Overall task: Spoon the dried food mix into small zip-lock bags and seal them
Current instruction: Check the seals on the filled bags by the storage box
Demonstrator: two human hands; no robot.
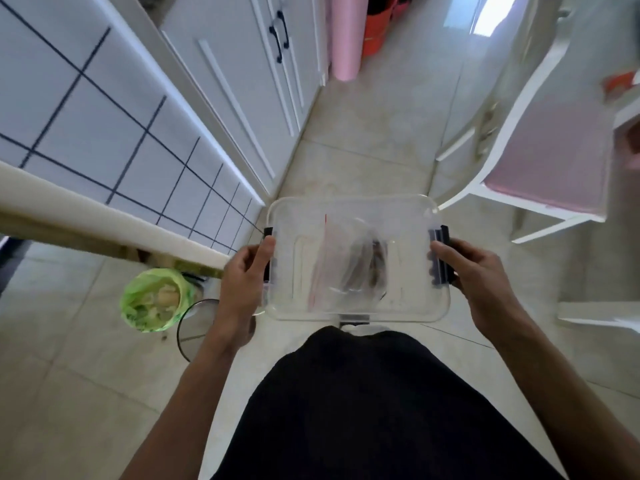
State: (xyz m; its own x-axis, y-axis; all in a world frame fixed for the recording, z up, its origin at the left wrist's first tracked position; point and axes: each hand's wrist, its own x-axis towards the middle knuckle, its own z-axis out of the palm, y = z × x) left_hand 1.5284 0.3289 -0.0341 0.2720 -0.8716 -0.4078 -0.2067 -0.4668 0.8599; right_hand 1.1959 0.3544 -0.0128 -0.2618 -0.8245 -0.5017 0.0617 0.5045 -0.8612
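Note:
I carry a clear plastic storage box (pixel 408 220) with a lid and black side latches at waist height over the floor. Inside it lies a zip-lock bag (pixel 346 261) with a red strip and a dark dried mix in it. My left hand (pixel 247 271) grips the box's left end at the latch, thumb on top. At the right end, my right hand (pixel 474 271) grips the other black latch. No spoon is in view.
A tiled counter front (pixel 104 126) and white cabinets (pixel 242 81) run along the left. A bin with a green liner (pixel 156 299) stands at the lower left. A white chair with a pink seat (pixel 554 168) is on the right. A pink roll (pixel 346 36) stands ahead.

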